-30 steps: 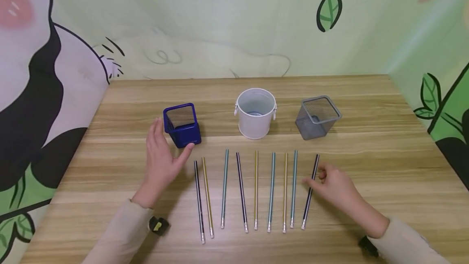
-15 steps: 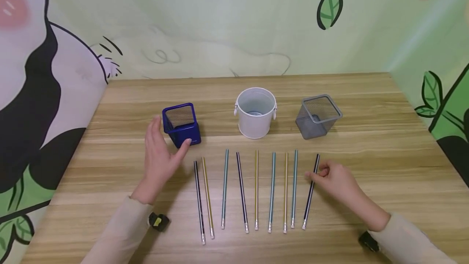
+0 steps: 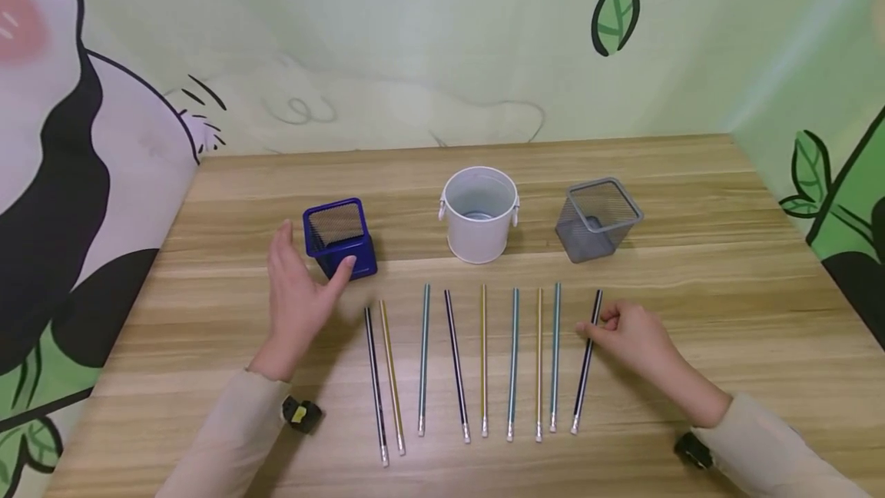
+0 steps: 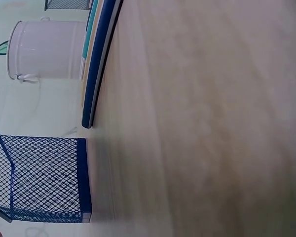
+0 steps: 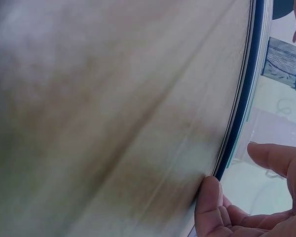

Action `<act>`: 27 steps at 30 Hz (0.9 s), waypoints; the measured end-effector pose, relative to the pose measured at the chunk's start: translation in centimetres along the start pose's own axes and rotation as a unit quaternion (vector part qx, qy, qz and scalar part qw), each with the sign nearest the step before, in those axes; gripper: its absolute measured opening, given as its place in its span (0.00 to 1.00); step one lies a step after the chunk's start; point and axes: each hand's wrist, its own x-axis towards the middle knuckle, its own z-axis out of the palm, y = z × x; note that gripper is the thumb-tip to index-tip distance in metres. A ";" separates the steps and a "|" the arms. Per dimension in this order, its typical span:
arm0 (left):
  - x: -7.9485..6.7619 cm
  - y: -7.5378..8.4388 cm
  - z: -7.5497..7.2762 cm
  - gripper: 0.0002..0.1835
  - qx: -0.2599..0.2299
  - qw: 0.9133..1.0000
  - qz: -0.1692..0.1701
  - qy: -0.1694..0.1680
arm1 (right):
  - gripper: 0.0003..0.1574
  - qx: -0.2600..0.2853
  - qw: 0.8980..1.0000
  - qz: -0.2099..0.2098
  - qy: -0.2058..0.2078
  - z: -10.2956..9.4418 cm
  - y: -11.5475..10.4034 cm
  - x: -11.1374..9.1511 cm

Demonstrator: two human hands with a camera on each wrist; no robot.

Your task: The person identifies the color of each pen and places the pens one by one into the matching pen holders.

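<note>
On the left, my left hand (image 3: 293, 302) is spread beside a blue mesh pencil holder (image 3: 340, 240). Its thumb reaches in front of the holder; whether it touches cannot be made out. The holder's mesh side (image 4: 39, 177) also shows in the left wrist view, with a bit of a fingertip below it. My right hand (image 3: 639, 340) is at the rightmost dark blue pencil (image 3: 586, 363), thumb on one side and bent fingers on the other. In the right wrist view a fingertip (image 5: 207, 197) meets the table beside the pencil (image 5: 244, 98), while the thumb (image 5: 269, 155) stands apart.
More pencils lie in a row: dark blue (image 3: 456, 363), yellow (image 3: 484, 360) and teal (image 3: 513, 363), erasers toward me. Behind them stand a white metal bucket (image 3: 478, 225) and a grey mesh pencil holder (image 3: 598, 221). A printed cloth (image 3: 415, 37) backs the wooden table (image 3: 228, 198).
The left hand has shifted slightly left, its thumb moving back a little. The right hand's thumb has moved slightly right, nearer the pencil. Pencils and containers keep their places.
</note>
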 end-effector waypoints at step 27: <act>1.7 -0.6 1.0 0.55 -0.034 0.994 -0.076 -0.064 | 0.20 -0.033 0.999 -0.019 0.019 -0.1 0.6 1.2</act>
